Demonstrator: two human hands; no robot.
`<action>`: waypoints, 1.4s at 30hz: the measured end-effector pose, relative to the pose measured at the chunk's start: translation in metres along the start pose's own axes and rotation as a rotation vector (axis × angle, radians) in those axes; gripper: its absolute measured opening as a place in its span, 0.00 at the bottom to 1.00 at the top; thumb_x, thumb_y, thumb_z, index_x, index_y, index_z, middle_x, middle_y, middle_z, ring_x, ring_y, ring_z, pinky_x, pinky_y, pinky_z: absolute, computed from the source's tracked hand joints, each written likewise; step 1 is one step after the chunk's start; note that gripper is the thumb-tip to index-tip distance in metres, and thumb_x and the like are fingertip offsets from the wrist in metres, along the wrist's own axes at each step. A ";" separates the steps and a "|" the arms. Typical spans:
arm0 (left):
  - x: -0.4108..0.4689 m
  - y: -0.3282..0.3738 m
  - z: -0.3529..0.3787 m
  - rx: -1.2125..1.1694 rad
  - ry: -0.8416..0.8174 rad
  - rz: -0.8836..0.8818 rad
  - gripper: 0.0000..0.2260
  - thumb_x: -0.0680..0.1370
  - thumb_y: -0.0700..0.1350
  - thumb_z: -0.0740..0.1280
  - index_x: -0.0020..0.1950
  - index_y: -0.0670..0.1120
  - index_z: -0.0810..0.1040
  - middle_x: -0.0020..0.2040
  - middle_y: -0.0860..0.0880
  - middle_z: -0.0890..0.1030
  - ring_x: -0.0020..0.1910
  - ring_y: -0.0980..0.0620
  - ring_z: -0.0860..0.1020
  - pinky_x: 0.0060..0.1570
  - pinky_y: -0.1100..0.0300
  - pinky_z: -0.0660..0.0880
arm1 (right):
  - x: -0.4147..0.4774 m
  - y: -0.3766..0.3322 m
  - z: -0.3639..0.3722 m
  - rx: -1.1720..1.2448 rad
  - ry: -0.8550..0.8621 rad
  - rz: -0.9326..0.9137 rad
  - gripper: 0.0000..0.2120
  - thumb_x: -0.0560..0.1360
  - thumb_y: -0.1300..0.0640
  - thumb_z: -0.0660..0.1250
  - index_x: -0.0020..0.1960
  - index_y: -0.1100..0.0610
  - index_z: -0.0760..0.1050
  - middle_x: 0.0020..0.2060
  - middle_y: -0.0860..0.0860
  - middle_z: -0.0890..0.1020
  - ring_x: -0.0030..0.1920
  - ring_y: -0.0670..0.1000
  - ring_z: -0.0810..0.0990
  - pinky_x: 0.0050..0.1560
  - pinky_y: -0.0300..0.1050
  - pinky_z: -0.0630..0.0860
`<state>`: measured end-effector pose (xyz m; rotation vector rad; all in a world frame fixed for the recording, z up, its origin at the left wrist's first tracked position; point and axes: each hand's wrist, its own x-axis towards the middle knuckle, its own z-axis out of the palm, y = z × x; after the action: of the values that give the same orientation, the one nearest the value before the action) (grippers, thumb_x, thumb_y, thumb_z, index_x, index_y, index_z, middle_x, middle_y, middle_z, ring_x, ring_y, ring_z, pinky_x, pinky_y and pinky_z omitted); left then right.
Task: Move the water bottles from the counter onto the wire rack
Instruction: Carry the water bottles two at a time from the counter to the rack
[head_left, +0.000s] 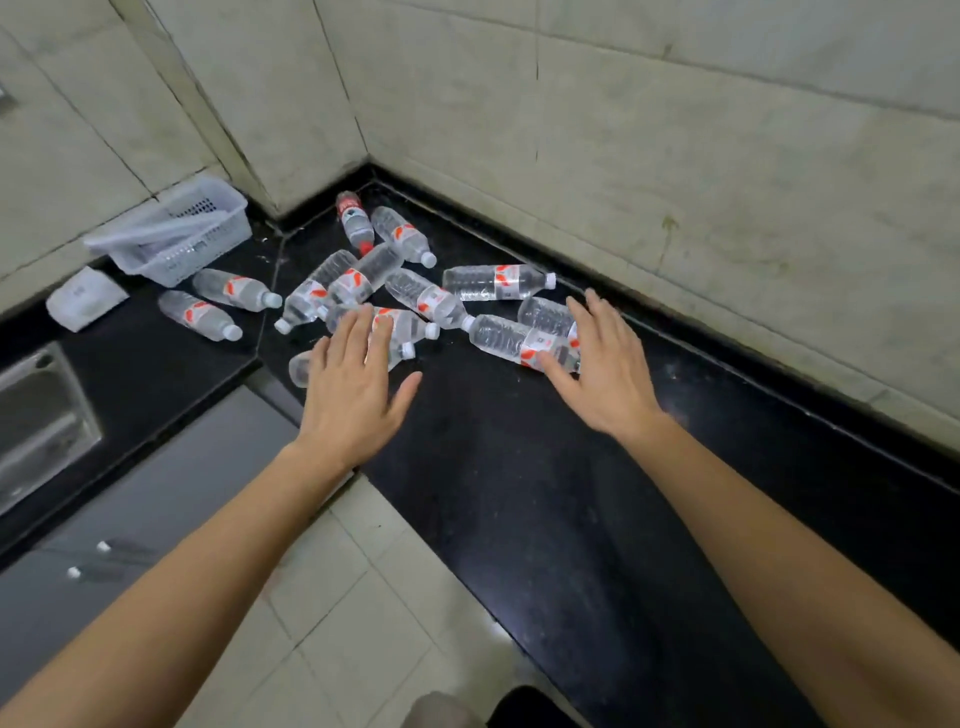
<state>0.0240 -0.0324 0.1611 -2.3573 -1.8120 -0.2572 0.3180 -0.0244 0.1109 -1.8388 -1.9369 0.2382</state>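
Reaching: both hands spread wide, left hand (353, 395) | right hand (605, 371) | hiding parts of bottles (496, 283) on counter (519, 493)

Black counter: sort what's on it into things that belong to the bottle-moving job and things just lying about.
Belongs to the job:
- clear plastic water bottles with red-and-white labels, all lying on their sides on the black stone counter
- left hand and right hand, open over the pile

Just lying about:
- white slotted plastic basket
- white paper packet
- steel sink
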 end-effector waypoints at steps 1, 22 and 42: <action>0.009 -0.004 0.006 0.003 -0.007 0.011 0.32 0.79 0.60 0.59 0.76 0.38 0.66 0.76 0.36 0.67 0.76 0.36 0.65 0.69 0.36 0.66 | 0.009 0.000 0.009 -0.004 -0.021 0.006 0.36 0.81 0.37 0.60 0.80 0.57 0.58 0.80 0.58 0.59 0.80 0.59 0.59 0.78 0.59 0.58; 0.198 0.043 0.226 -0.230 -0.375 0.694 0.34 0.80 0.65 0.57 0.78 0.43 0.64 0.79 0.41 0.63 0.79 0.41 0.60 0.73 0.33 0.55 | 0.070 0.114 0.123 0.151 -0.156 0.707 0.30 0.84 0.54 0.60 0.82 0.57 0.53 0.81 0.61 0.56 0.81 0.62 0.51 0.80 0.53 0.48; 0.201 0.082 0.244 0.032 -0.416 0.604 0.45 0.70 0.79 0.54 0.78 0.51 0.59 0.68 0.37 0.73 0.66 0.31 0.70 0.67 0.28 0.59 | 0.034 0.102 0.169 0.051 0.010 0.768 0.29 0.84 0.50 0.58 0.82 0.52 0.53 0.68 0.60 0.74 0.65 0.62 0.71 0.66 0.57 0.67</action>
<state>0.1641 0.1915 -0.0315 -2.9446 -1.1072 0.3565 0.3356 0.0490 -0.0748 -2.4534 -1.1147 0.5028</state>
